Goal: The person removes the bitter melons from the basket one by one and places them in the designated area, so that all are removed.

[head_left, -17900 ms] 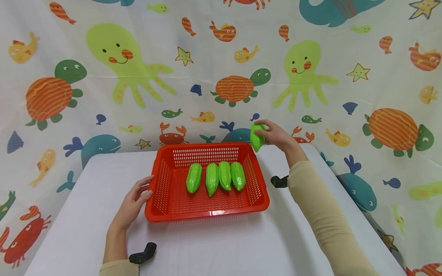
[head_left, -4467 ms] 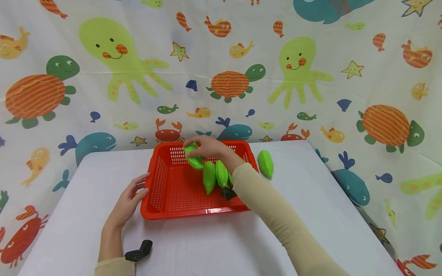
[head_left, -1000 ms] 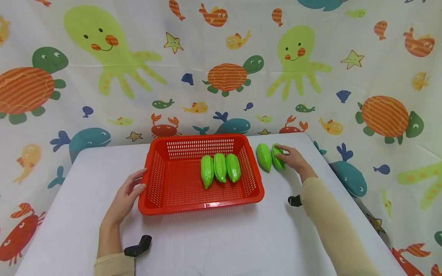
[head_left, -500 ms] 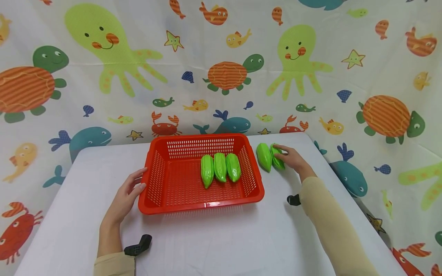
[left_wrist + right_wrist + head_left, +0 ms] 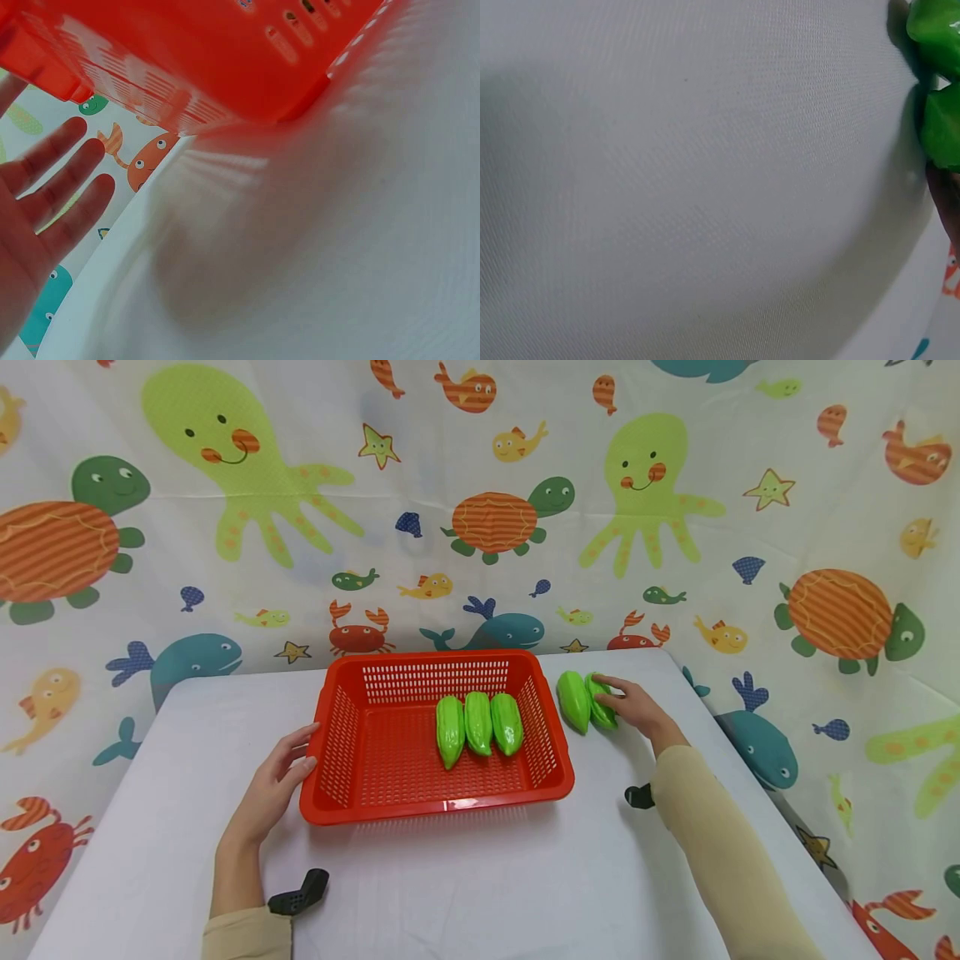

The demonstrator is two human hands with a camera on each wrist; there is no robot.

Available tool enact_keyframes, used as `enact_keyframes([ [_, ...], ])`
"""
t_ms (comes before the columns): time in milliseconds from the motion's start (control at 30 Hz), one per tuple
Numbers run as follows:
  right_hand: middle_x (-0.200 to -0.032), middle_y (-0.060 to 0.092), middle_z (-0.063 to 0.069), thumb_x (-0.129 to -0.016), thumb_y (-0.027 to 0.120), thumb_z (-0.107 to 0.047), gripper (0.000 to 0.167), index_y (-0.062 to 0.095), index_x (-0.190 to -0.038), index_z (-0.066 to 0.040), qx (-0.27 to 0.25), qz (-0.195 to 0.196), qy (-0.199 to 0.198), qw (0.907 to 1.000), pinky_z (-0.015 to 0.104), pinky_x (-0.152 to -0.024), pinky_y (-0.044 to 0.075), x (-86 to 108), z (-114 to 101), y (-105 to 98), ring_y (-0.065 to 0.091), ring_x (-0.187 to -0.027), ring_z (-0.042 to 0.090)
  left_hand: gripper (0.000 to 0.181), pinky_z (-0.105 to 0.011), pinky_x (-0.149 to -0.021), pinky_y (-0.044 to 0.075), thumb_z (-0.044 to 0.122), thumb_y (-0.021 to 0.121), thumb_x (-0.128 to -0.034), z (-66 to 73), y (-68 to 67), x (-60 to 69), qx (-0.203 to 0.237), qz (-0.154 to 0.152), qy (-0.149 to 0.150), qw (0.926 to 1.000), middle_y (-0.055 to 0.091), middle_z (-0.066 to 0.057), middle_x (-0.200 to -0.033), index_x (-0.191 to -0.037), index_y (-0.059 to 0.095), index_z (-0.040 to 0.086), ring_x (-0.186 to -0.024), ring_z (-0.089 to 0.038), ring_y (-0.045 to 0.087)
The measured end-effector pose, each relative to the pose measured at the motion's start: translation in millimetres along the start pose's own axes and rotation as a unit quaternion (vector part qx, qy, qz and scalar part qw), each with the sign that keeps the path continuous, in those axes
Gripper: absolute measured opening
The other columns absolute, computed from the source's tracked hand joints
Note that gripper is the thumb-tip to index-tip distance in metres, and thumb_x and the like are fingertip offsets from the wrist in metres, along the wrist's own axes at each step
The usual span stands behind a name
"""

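Observation:
A red plastic basket (image 5: 390, 768) stands on the table. Inside it, on the right side, lie three glossy ridged green fruits (image 5: 478, 724), shaped like star fruit. To the basket's right another ridged green fruit (image 5: 573, 702) rests on the table. Close beside it lies one more ridged green fruit (image 5: 600, 703), which my right hand (image 5: 633, 703) holds with thumb and fingers from its right side. At the basket's left rim my left hand (image 5: 266, 785) rests its fingertips. In the left wrist view several fingers (image 5: 71, 180) are stretched out beside the basket wall.
The table (image 5: 450, 893) has a white cover. Behind it and at the right hangs a cloth (image 5: 420, 468) printed with sea animals. Black wrist devices (image 5: 300, 893) sit at both wrists.
Earlier, the right hand carried green fruits from the basket to its right. Over the last second the held fruit has shifted left against its neighbour. The left hand stays at the rim.

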State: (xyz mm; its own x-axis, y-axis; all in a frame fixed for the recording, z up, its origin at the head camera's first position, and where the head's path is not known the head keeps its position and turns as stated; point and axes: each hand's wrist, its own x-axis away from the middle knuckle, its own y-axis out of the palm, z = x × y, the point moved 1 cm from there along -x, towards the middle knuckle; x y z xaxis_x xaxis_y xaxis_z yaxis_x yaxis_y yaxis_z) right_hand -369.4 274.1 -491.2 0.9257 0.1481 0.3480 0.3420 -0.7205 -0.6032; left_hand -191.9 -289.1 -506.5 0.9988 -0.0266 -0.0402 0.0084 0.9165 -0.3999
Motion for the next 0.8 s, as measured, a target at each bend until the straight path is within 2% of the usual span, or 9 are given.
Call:
enact_keyframes([
  [167,-0.160,0.019,0.017,-0.100,0.054,-0.038,0.059,0.031,-0.154,-0.027,0.002,-0.002,-0.001,1.0000,0.063,-0.111,0.023,0.3,2,0,0.024,-0.141,0.044,0.058,-0.025,-0.092,0.046,0.040,0.050,-0.1003,-2.2,-1.2,-0.2,-0.011,-0.001,-0.005,0.9999,0.036,-0.008,-0.153,-0.154,0.030,0.028,-0.131,-0.027,0.039],
  [367,-0.161,0.017,0.016,-0.101,0.052,-0.037,0.062,0.027,-0.156,-0.024,-0.007,0.006,-0.008,0.9999,0.059,-0.111,0.026,3.1,2,-3,0.026,-0.140,0.044,0.058,-0.037,-0.096,0.047,0.041,0.049,-0.1004,-1.5,-1.4,-1.5,-0.016,-0.001,-0.003,0.9999,0.036,-0.009,-0.152,-0.154,0.029,0.029,-0.131,-0.028,0.039],
  [600,-0.160,0.018,0.018,-0.103,0.048,-0.038,0.063,0.025,-0.156,-0.015,-0.002,0.037,-0.021,0.9991,0.059,-0.111,0.025,5.3,-1,-8,0.027,-0.140,0.044,0.057,-0.017,-0.089,0.045,0.040,0.050,-0.1007,-1.6,-1.5,-3.3,-0.009,0.000,0.003,1.0000,0.037,-0.009,-0.152,-0.154,0.030,0.029,-0.130,-0.028,0.040],
  [800,-0.159,0.023,0.017,-0.101,0.050,-0.042,0.066,0.026,-0.155,-0.012,-0.012,0.069,-0.026,0.9972,0.058,-0.112,0.026,3.9,-8,-10,0.028,-0.141,0.040,0.057,-0.018,-0.088,0.045,0.040,0.050,-0.1006,-4.4,-1.7,-1.7,-0.008,0.002,0.003,1.0000,0.037,-0.009,-0.151,-0.153,0.031,0.029,-0.130,-0.027,0.040],
])
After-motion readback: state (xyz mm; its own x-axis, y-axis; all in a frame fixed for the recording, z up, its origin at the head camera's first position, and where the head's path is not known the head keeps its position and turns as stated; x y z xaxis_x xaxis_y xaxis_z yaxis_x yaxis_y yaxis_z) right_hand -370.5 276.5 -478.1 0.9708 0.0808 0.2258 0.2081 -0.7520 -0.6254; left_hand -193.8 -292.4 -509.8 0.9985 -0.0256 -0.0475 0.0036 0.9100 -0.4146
